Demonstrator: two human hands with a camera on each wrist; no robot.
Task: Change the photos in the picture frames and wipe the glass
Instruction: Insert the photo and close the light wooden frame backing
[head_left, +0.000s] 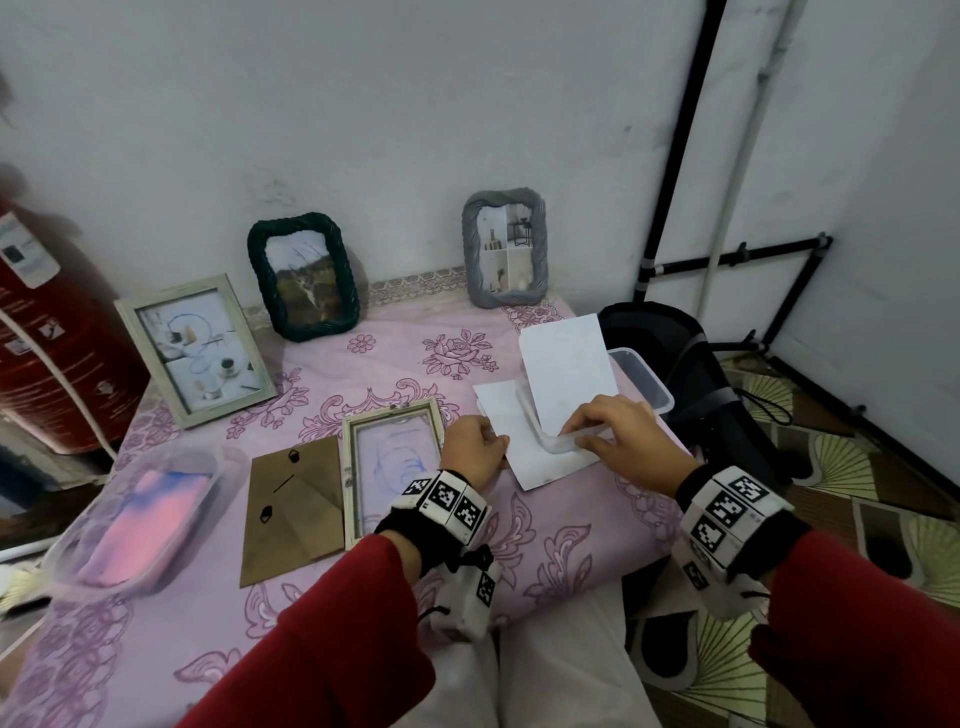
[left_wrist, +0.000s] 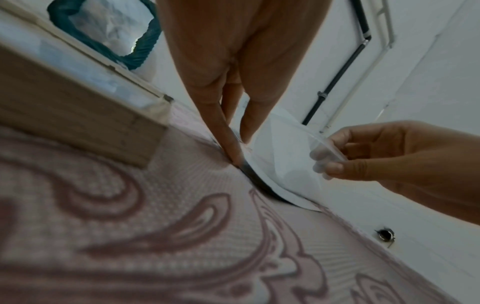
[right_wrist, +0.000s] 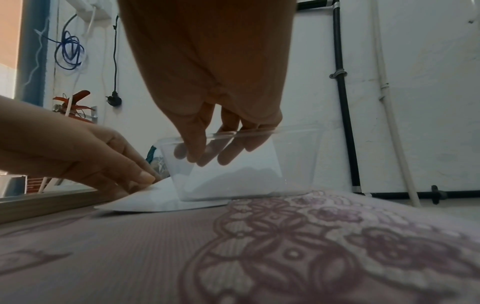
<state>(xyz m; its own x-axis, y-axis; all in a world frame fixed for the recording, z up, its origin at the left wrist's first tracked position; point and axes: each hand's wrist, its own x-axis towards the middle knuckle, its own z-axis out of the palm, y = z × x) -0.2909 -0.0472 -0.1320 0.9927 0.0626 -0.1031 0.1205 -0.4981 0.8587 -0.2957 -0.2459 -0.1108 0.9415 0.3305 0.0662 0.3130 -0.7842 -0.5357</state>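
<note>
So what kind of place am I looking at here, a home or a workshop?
Probably a home room, though that is a guess. A small table wears a pink floral tablecloth, a dark green rope-edged picture frame leans against a scuffed white wall, and a fan-patterned floor mat lies beside it.

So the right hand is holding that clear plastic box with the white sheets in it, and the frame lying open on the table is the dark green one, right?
Not quite. The right hand does grip the clear plastic box with white sheets, but the head view shows the open frame lying flat is the pale wooden one. The dark green frame stands closed against the wall.
</note>
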